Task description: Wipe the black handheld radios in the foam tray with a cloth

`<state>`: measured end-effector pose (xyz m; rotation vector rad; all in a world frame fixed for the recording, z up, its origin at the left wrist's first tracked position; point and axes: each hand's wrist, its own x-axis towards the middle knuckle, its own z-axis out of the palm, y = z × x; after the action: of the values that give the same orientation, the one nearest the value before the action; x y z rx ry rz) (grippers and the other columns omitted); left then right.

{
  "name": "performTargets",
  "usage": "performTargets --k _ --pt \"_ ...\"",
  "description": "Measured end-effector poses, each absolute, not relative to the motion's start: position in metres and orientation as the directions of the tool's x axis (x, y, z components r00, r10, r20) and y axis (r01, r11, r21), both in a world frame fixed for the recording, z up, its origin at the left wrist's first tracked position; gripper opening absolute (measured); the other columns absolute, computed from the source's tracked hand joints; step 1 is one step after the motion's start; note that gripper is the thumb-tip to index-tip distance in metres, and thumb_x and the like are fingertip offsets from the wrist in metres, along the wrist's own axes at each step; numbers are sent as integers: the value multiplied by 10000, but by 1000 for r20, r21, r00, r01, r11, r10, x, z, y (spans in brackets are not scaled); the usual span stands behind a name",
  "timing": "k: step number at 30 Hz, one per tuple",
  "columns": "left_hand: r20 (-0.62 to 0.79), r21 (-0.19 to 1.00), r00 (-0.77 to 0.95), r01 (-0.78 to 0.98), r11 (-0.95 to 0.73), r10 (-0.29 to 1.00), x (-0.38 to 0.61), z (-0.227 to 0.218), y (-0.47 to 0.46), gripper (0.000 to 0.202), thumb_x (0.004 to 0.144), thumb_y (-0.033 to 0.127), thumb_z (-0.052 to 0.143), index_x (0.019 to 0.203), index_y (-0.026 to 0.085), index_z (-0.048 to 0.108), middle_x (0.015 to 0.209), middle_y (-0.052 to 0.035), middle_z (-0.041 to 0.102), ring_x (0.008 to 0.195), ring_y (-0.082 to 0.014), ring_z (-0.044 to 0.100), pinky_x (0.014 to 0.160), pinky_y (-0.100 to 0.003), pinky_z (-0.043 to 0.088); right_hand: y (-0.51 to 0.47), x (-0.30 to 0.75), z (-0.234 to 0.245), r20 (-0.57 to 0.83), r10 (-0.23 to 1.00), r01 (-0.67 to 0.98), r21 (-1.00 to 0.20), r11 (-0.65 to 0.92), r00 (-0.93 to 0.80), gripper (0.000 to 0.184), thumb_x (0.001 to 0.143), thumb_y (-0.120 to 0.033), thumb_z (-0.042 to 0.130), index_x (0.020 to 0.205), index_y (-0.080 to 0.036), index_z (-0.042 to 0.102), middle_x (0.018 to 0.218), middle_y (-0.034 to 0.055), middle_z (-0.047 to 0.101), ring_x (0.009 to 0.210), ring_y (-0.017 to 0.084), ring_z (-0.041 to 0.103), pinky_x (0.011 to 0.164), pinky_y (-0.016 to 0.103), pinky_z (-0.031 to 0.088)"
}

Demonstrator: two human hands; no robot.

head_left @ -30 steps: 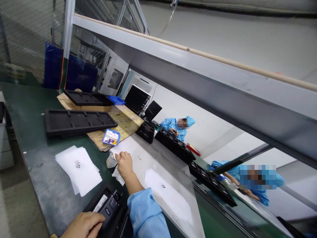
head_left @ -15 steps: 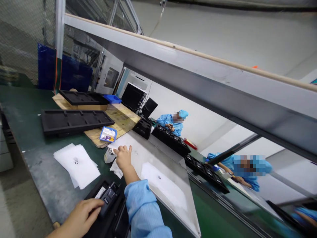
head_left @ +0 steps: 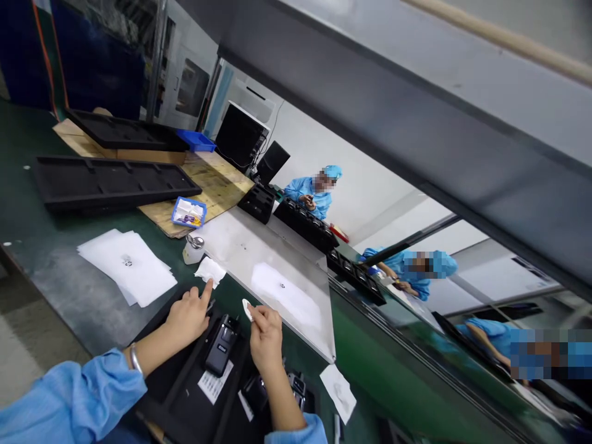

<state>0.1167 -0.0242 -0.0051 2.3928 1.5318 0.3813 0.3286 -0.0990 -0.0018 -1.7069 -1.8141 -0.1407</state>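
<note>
My right hand [head_left: 267, 336] pinches a small folded white wipe [head_left: 246, 309] above the black tray. My left hand [head_left: 189, 316] is empty, its index finger stretched toward a crumpled white wipe [head_left: 210, 271] on the green table; whether the fingertip touches it I cannot tell. Between my hands a black handheld device [head_left: 221, 346] with white lettering lies in the black tray [head_left: 185, 394]. A printed white label [head_left: 215, 383] lies by its lower end. More black devices [head_left: 296, 388] are partly hidden behind my right forearm. Just beyond the wipe stands a white pump bottle [head_left: 193, 250] with a metal top.
White sheets [head_left: 127, 262] are stacked at left. Behind them are a black tray [head_left: 111, 183] and a blue box [head_left: 189, 213] of small items. A pale board [head_left: 296, 271] lies ahead. Co-workers [head_left: 308, 194] sit beyond; a shelf [head_left: 370, 111] hangs overhead.
My right hand has left the pump bottle and come back over the tray with the wipe. My left hand has let go of the device and reached forward. The view has shifted.
</note>
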Motion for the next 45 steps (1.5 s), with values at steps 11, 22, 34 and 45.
performTargets --k 11,22,34,45 --pt "501 781 345 216 -587 794 20 -47 -82 936 843 164 655 1596 247 106 1353 -142 571 1243 -263 585 1084 -477 491 -130 273 15 673 705 854 -212 474 -224 440 911 -38 465 1193 -301 679 1010 25 627 952 185 538 1068 591 313" --pt "703 604 323 202 -771 634 13 -35 -82 896 795 118 642 1579 140 208 1273 -156 646 1169 -240 651 1012 -395 563 -87 234 27 667 541 720 -8 694 -513 300 991 -165 485 1133 -305 708 985 -14 698 910 171 521 1174 625 132" --pt "703 605 351 162 -779 619 5 -42 -81 901 794 101 668 1573 102 214 1305 -191 623 1219 -263 619 1021 -409 556 -88 234 30 655 581 765 -9 644 -482 331 979 -143 474 1114 -316 721 985 -12 695 935 177 528 1181 650 94" --pt "705 589 362 181 -788 610 10 -35 -79 892 805 113 661 1574 113 210 1284 -190 635 1203 -268 627 997 -422 574 -92 235 37 619 597 749 -20 662 -511 356 973 -134 464 1143 -340 698 987 -31 698 926 159 529 1199 615 103"
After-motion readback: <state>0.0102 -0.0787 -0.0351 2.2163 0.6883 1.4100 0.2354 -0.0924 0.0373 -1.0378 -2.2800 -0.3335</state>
